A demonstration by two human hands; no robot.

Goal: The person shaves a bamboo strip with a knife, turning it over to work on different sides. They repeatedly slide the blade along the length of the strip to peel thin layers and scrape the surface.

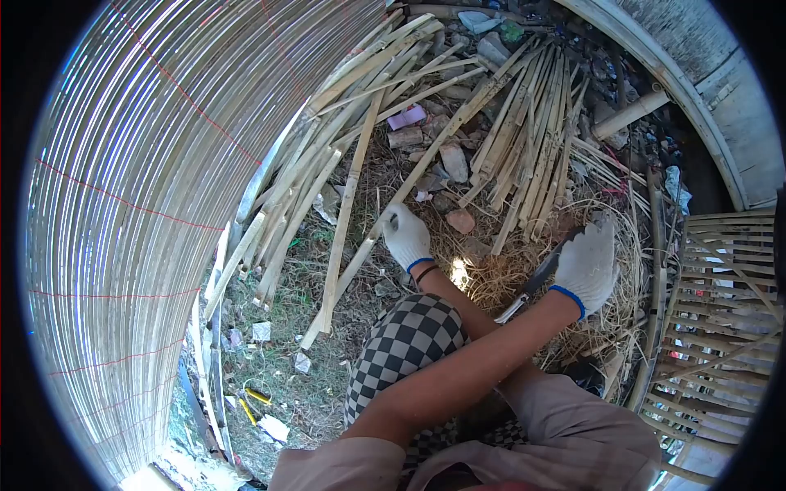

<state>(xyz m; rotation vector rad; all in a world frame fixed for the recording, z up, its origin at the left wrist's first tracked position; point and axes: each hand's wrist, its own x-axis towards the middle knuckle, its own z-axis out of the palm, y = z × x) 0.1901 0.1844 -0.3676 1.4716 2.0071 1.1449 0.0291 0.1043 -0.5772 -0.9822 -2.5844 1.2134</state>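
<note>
My arms cross in front of me, the left forearm over the right. My right hand (pixel 407 236), in a white knit glove with a blue cuff, is closed around a long split bamboo strip (pixel 350 274). That strip slants from the pile at the top down to the grass at lower left. Further right, my left hand (pixel 591 260), gloved the same way, is closed on a long knife (pixel 540 277) with a dark length and a shiny lower end. Its fingers are partly hidden. The knife points down and left, beside my right forearm.
Bamboo strips lie in a left pile (pixel 307 176) and a fanned bundle (pixel 532 131). A tied slat screen (pixel 139 188) stands at left, a bamboo rack (pixel 712 327) at right. Straw shavings (pixel 626 286), broken bricks (pixel 453 162) and a yellow-handled tool (pixel 248 411) lie on the ground.
</note>
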